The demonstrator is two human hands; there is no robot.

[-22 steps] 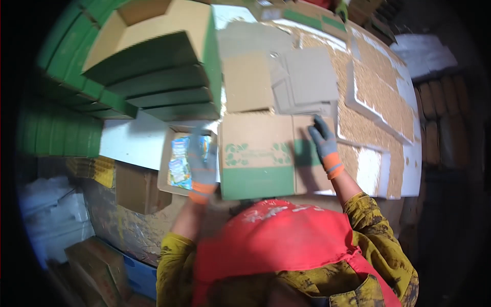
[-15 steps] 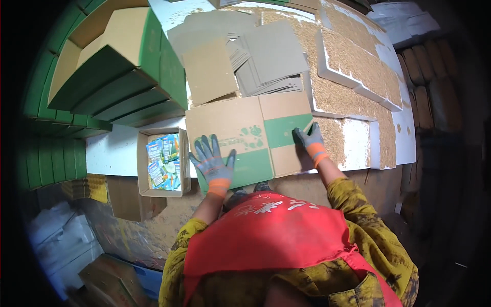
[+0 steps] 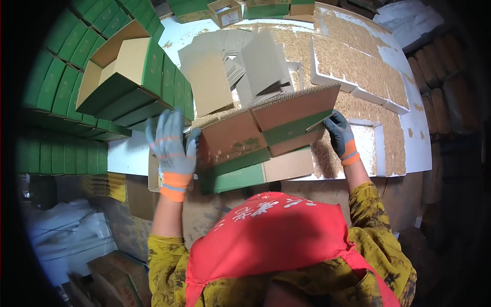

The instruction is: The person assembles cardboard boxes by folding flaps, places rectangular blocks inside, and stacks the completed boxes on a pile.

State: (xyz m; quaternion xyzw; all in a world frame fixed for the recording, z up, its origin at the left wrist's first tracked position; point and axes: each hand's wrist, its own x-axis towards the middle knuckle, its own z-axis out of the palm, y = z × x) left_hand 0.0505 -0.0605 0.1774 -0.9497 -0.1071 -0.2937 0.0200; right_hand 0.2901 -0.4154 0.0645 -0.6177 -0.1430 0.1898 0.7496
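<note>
A brown-and-green flattened carton (image 3: 294, 110) is tilted up over the table, its far edge raised. My right hand (image 3: 341, 138), in a grey glove with an orange cuff, pinches its right edge. My left hand (image 3: 173, 143), gloved the same way, is raised at the carton's left end with fingers stretched up. Its thumb is close to the board; whether it touches I cannot tell. Below the lifted carton lies another flattened carton (image 3: 289, 166). Behind my left hand a small open box (image 3: 153, 171) is mostly hidden.
Grey and brown cardboard sheets (image 3: 207, 71) lie beyond the carton. Green boxes (image 3: 56, 87) are stacked at left, with an open carton (image 3: 130, 59) nearest. White foam trays (image 3: 358, 66) of brown grainy material cover the right side. A small box (image 3: 225, 14) stands at the back.
The upper carton has gone from lying flat to tilted up, exposing the one beneath. My left hand has come off its face and moved left; my right hand has moved slightly right with the edge.
</note>
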